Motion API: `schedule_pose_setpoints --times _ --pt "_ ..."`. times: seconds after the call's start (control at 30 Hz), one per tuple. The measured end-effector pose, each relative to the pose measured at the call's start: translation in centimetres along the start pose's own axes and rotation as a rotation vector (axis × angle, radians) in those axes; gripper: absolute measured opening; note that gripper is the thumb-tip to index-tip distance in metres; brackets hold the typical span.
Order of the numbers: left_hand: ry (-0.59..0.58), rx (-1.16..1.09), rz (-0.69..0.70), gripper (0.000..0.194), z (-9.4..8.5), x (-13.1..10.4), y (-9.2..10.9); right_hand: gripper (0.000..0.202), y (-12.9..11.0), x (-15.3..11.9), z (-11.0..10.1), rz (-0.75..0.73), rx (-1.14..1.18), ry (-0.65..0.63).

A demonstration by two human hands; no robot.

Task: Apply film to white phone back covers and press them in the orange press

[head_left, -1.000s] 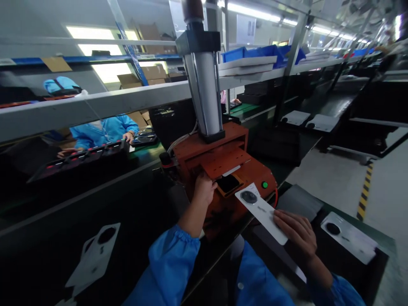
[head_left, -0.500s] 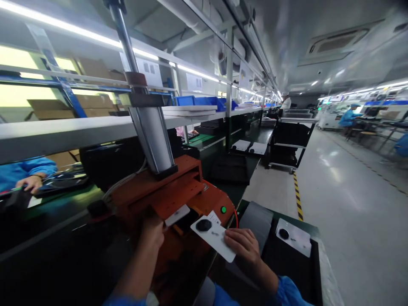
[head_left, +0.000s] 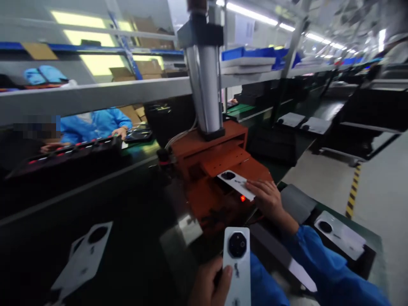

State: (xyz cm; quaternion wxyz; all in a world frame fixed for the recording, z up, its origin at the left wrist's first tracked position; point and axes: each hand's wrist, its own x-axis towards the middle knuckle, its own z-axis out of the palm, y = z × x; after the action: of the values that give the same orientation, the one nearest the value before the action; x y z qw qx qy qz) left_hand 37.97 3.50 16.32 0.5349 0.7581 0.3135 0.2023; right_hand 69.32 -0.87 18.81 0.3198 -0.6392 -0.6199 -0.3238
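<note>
In the head view, my left hand (head_left: 212, 280) grips a white phone back cover (head_left: 236, 272) low in front of me, thumb on its face. A round black camera area sits at its top. My right hand (head_left: 266, 197) holds a second white phone back cover (head_left: 237, 182) by its near end. Its far end, with another black circle, lies at the front opening of an orange press (head_left: 207, 191). A red light (head_left: 242, 198) shows on the press close to that cover. Whether the cover rests on the press bed, I cannot tell.
A metal cylinder (head_left: 207, 89) rises from the press. Overlapping white covers (head_left: 86, 259) lie at left on the dark bench. Another cover (head_left: 339, 233) sits on a black tray at right. Across the bench, a person in blue (head_left: 98, 125) works. A white shelf (head_left: 127, 95) runs above.
My left hand has pulled a cover out of the press and back toward me. My right hand has carried its cover to the press opening. The view has turned left; a red light shows, formerly green.
</note>
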Motion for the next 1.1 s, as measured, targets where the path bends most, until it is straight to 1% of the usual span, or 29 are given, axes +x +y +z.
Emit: schedule_pose_setpoints --times 0.07,0.13,0.23,0.3,0.37,0.43,0.6,0.7,0.83,0.97,1.03,1.1 --pt "-0.076 0.035 0.015 0.045 0.2 -0.3 -0.3 0.046 0.2 1.4 1.1 -0.025 0.005 -0.076" --pt "-0.121 0.073 0.065 0.042 -0.2 -0.1 -0.4 0.045 0.3 2.5 2.1 -0.049 -0.008 -0.162" --pt "-0.108 0.163 0.182 0.036 -1.1 0.5 -0.1 0.045 0.3 4.0 3.3 -0.113 -0.04 -0.274" --pt "-0.091 0.197 0.246 0.032 -1.5 0.9 0.2 0.045 0.3 5.0 4.0 -0.144 -0.065 -0.326" --pt "-0.087 0.194 0.27 0.03 -1.6 1.2 0.5 0.041 0.2 6.2 4.5 -0.156 -0.089 -0.371" --pt "-0.077 0.185 0.259 0.03 -1.7 1.3 0.5 0.037 0.2 7.3 4.9 -0.164 -0.106 -0.406" --pt "-0.068 0.181 0.255 0.032 -1.7 1.5 0.2 0.031 0.5 9.2 5.0 -0.17 -0.1 -0.452" --pt "-0.067 0.18 0.245 0.033 -1.7 1.8 0.3 0.03 0.9 9.7 4.9 -0.18 -0.054 -0.536" --pt "-0.071 0.187 0.246 0.031 -1.8 2.0 0.3 0.039 1.2 10.0 4.5 -0.18 0.009 -0.637" --pt "-0.06 0.223 0.253 0.031 -1.7 2.0 0.0 0.048 0.6 10.4 4.2 -0.138 0.036 -0.736" --pt "-0.062 0.27 0.267 0.03 -1.3 2.0 -0.1 0.045 0.1 10.5 4.3 -0.077 0.038 -0.728" --pt "-0.066 0.342 0.31 0.028 -0.8 2.2 -0.2 0.039 -0.4 10.1 4.5 -0.023 0.033 -0.679"
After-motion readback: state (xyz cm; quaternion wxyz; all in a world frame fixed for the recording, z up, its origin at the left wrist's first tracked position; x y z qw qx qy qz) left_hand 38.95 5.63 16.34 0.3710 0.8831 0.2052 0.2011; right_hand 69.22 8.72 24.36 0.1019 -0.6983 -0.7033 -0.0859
